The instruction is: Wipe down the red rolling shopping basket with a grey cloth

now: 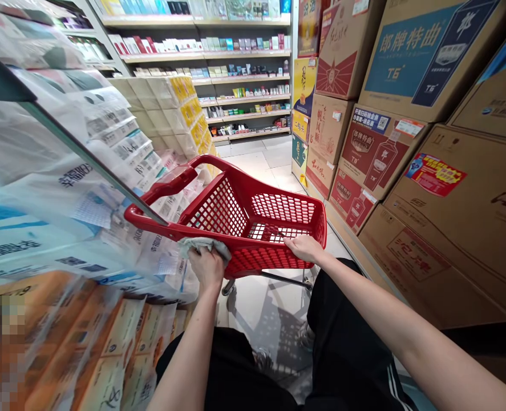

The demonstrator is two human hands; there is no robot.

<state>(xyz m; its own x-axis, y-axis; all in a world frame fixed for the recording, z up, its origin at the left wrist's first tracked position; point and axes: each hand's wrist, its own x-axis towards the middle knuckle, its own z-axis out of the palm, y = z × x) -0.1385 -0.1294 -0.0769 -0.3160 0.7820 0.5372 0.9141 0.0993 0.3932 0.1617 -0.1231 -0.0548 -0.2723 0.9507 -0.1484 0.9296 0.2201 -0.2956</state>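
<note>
A red plastic shopping basket (253,214) on a wheeled frame stands tilted in the aisle in front of me. My left hand (207,265) is closed round a pale grey cloth (205,245) and presses it against the basket's near rim. On the near right corner of the rim, my right hand (304,248) grips with fingers curled over the edge. The basket looks empty inside. My knees in black trousers (347,342) are below.
Wrapped tissue packs (64,188) fill the shelf on my left. Brown cardboard cartons (441,188) are stacked along the right. A shelf of small goods (244,68) closes the aisle's far end. Pale floor tiles (274,160) run between.
</note>
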